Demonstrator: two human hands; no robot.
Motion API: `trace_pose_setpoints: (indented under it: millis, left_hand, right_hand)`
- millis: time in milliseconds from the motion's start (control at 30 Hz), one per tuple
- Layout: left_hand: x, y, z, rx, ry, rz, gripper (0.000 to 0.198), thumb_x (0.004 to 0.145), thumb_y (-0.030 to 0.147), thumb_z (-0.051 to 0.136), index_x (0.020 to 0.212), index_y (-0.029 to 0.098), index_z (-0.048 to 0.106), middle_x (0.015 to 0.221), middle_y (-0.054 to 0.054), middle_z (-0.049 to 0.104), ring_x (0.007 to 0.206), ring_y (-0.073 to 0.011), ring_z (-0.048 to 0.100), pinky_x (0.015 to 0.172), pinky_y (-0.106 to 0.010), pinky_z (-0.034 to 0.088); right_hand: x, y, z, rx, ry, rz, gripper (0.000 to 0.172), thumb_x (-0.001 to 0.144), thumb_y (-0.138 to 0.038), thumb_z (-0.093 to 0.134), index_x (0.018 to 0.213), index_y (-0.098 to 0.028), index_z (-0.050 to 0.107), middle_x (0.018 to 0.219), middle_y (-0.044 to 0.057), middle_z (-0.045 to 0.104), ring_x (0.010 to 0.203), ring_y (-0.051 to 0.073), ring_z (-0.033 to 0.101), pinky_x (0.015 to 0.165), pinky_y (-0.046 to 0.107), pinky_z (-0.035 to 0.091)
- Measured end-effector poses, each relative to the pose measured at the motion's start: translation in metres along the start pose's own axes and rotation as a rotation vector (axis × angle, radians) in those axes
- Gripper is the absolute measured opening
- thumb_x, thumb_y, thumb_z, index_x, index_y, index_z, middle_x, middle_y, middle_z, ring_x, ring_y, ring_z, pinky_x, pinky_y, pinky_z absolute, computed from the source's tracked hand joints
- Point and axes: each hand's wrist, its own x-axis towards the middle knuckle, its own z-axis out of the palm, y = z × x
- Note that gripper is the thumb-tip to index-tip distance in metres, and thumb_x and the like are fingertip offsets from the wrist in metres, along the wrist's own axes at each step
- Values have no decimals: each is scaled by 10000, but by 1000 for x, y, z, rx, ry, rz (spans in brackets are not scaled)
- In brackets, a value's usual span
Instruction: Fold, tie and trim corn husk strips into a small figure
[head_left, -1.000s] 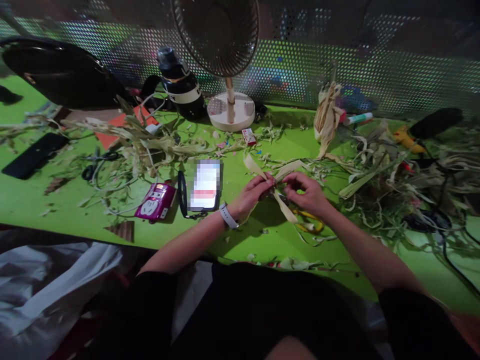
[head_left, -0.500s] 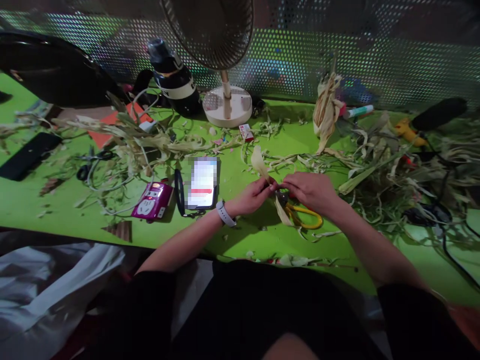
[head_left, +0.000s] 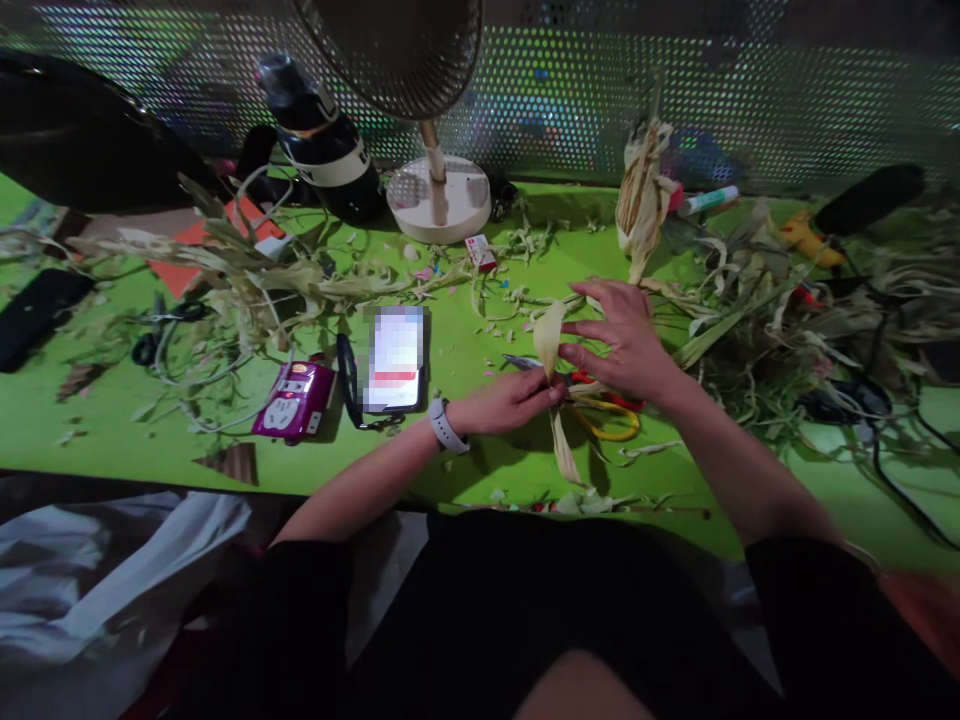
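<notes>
My left hand point(head_left: 514, 400), with a pale watch at its wrist, is closed around the middle of a pale corn husk strip point(head_left: 549, 335). One end of the strip stands up above the fingers and the other hangs down below them. Just right of the strip, my right hand point(head_left: 619, 335) is open with its fingers spread; whether a fingertip touches the husk I cannot tell. Beneath the hands lies a cutting tool with pointed metal jaws point(head_left: 519, 361), partly covered. A yellow loop handle point(head_left: 616, 422) and some red show below my right hand.
A phone point(head_left: 394, 360) and a purple power socket point(head_left: 294, 400) lie on the left. Behind them stand a fan point(head_left: 439, 200) and a dark bottle point(head_left: 326, 150). Husk piles point(head_left: 757, 290) flank both sides, with a yellow glue gun point(head_left: 814, 238) at right and a husk bundle point(head_left: 641, 200) behind.
My right hand has come away from my left and spread its fingers, moving up. The husk strip now stands more upright in my left hand. The view has shifted slightly.
</notes>
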Motion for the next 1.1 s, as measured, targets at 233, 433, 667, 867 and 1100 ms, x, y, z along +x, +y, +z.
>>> trace_pose_setpoints:
  millis: [233, 433, 667, 867, 1100]
  left_hand:
    - [0, -9, 5, -134, -8, -99, 198, 855, 323, 560, 841, 146, 649, 793, -75, 652, 723, -160, 578, 698, -280, 479]
    - [0, -10, 3, -286, -18, -126, 231, 821, 368, 617, 843, 146, 679, 782, -70, 666, 703, -149, 586, 680, -275, 494]
    - [1, -4, -5, -189, -19, -176, 209, 811, 336, 644, 740, 147, 698, 666, -44, 626, 606, -123, 533, 572, -233, 442]
    - [2, 1, -2, -380, -81, -235, 146, 777, 289, 695, 808, 148, 709, 723, -44, 659, 617, -108, 556, 573, -215, 443]
    - [2, 1, -1, -584, -182, -338, 160, 711, 278, 771, 712, 134, 701, 633, -39, 648, 515, -88, 532, 514, -220, 439]
  right_hand:
    - [1, -18, 6, 689, -330, -12, 260, 879, -444, 599, 1008, -258, 728, 1315, 57, 616, 1342, 219, 443, 1113, 472, 334]
    - [1, -17, -7, 907, -427, 104, 205, 912, -305, 558, 1044, -230, 695, 1272, 58, 646, 1264, 204, 533, 1067, 445, 398]
    - [4, -7, -10, 860, -622, 38, 347, 865, -271, 629, 1210, -293, 657, 1421, 37, 541, 1370, 203, 432, 1108, 404, 363]
    - [4, -5, 1, 904, -600, 67, 297, 868, -393, 626, 1125, -266, 701, 1389, 49, 568, 1378, 198, 416, 1113, 414, 349]
    - [-1, -6, 10, 904, -652, 30, 278, 916, -406, 548, 1067, -244, 716, 1477, 36, 470, 1380, 185, 407, 1084, 352, 383]
